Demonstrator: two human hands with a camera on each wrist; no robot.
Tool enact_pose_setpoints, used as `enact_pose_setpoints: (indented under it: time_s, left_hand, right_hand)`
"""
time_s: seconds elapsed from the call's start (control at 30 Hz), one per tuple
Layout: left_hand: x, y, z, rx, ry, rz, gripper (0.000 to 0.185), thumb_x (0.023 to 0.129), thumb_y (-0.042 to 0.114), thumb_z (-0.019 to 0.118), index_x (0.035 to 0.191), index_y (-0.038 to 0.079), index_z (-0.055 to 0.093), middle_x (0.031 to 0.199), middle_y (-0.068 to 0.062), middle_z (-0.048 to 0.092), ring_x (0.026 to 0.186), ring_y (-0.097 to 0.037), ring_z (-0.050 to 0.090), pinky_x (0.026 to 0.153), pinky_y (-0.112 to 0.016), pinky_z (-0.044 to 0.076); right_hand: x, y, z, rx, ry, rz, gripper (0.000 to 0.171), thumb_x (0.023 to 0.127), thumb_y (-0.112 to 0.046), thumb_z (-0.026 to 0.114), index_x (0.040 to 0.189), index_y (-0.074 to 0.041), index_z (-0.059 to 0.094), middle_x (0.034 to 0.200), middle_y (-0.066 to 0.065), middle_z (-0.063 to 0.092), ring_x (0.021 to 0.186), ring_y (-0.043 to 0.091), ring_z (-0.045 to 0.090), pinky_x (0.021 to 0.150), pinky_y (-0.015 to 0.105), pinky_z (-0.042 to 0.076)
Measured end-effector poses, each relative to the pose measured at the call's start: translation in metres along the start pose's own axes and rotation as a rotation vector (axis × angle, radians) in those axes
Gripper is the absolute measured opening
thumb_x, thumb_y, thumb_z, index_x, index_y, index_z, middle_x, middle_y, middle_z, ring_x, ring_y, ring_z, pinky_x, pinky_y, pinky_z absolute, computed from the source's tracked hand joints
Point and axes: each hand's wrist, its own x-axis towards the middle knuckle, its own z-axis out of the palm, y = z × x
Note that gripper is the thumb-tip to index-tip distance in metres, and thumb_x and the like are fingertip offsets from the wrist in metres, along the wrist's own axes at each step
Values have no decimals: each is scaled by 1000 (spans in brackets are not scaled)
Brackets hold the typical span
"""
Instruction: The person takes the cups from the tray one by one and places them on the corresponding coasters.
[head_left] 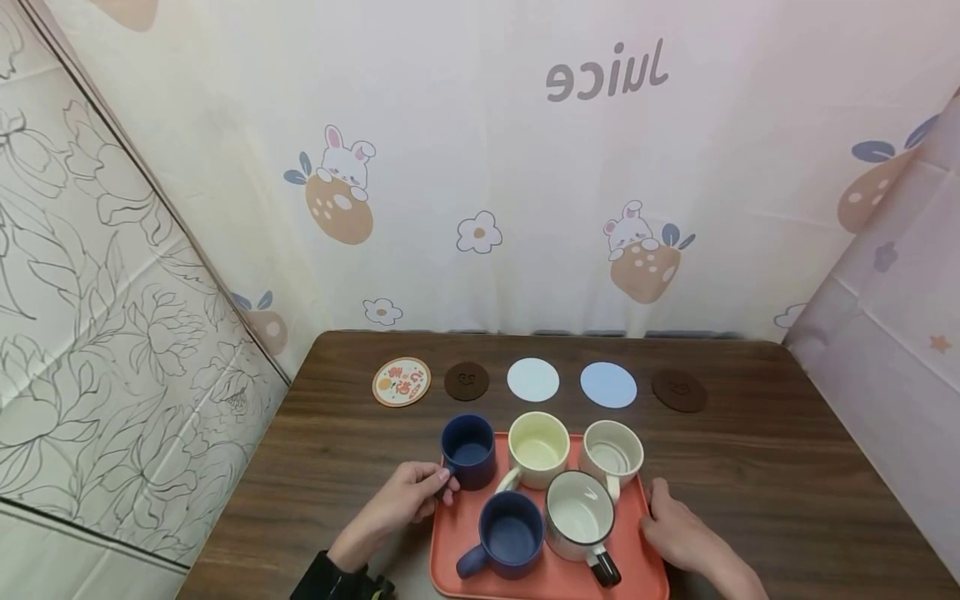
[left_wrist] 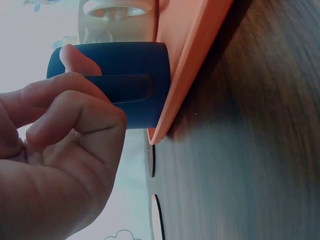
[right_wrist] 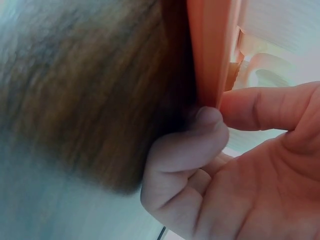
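My left hand (head_left: 408, 496) pinches the handle of a navy mug (head_left: 471, 471), which stands upright at the far left corner of an orange-red tray (head_left: 456, 529). In the left wrist view the fingers curl round that handle, with the thumb on top. My right hand (head_left: 686, 533) grips the tray's right rim, its thumb over the edge and a bent finger underneath. Also on the tray are a pale yellow mug (head_left: 538, 450), a cream mug (head_left: 611, 454), a second blue mug (head_left: 512, 533) and a white mug (head_left: 579, 510) with a black handle.
Behind the tray lies a row of coasters: a patterned one (head_left: 401, 382), a dark brown one (head_left: 467, 381), a white one (head_left: 533, 380), a light blue one (head_left: 608, 384) and another brown one (head_left: 679, 391). A printed curtain (head_left: 480, 167) hangs behind the wooden table (head_left: 750, 467).
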Motion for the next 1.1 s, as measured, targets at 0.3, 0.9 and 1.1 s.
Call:
enact_pose_setpoints:
  time_s: [0.3, 0.9, 1.1]
  left_hand:
    - [0, 0, -2, -9, -2, 10, 40, 112, 26, 54, 108, -11, 69, 82, -4, 69, 50, -8, 33, 50, -21, 29]
    - [0, -2, 1, -65, 75, 41, 32, 111, 17, 54, 105, -10, 71, 81, -5, 72, 53, -8, 36, 55, -20, 34]
    - [1, 5, -3, -35, 111, 76, 33, 112, 17, 52, 108, -9, 71, 84, -7, 72, 56, -12, 39, 58, -22, 37]
  right_hand:
    - [1, 1, -1, 24, -30, 13, 22, 98, -5, 51, 113, 7, 41, 88, 10, 52, 81, 23, 56, 68, 39, 47]
    - [-1, -2, 1, 68, -38, 33, 19, 100, -5, 52, 112, 6, 42, 88, 11, 51, 81, 24, 56, 68, 39, 47]
    - [0, 1, -2, 17, -32, -12, 18, 98, -6, 52, 110, 5, 42, 87, 10, 52, 81, 23, 56, 69, 40, 47]
